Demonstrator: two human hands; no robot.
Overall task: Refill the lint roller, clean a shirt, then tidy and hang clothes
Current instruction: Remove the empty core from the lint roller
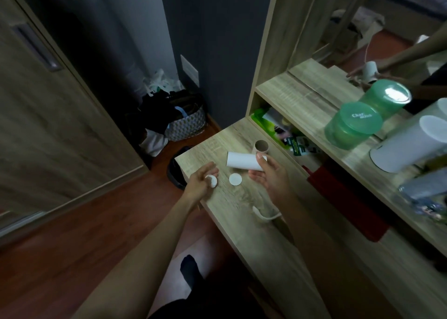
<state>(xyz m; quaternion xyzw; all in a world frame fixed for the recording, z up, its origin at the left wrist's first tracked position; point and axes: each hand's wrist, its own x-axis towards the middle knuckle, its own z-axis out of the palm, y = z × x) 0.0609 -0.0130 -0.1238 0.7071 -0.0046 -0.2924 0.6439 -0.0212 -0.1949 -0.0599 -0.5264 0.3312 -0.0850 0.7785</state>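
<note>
Where it lies on its side near the far end of the desk [244, 212]: white refill roll [243, 163], smooth paper cylinder, open end turned left. Right hand [268, 177] at its near right end, thumb tip touching the roll, other fingers spread and not closed around it. Left hand [202, 181] at the desk's left edge, fingers curled around a small white round cap [212, 181]. Second white cap [235, 179], flat disc, lying on the desk between the two hands, touching neither.

Just behind the roll: empty brown cardboard core [261, 146], upright, hollow end up. White curved handle piece [264, 216] partly hidden under the right forearm; its full shape cannot be told.

On the upper shelf [290, 93] to the right: translucent green jar [352, 126] with lid, white cylindrical container [408, 144] beside it, mirror [362, 26] behind both. In the cubby beneath: green packets [268, 120], red item [338, 193] further along.

Surface: pale wood-grain laminate. Room: dim, reddish wood floor [72, 234], dark grey wall, wood-grain wardrobe door [48, 115] at left, patterned basket [187, 125] heaped with dark clothes in the corner.
</note>
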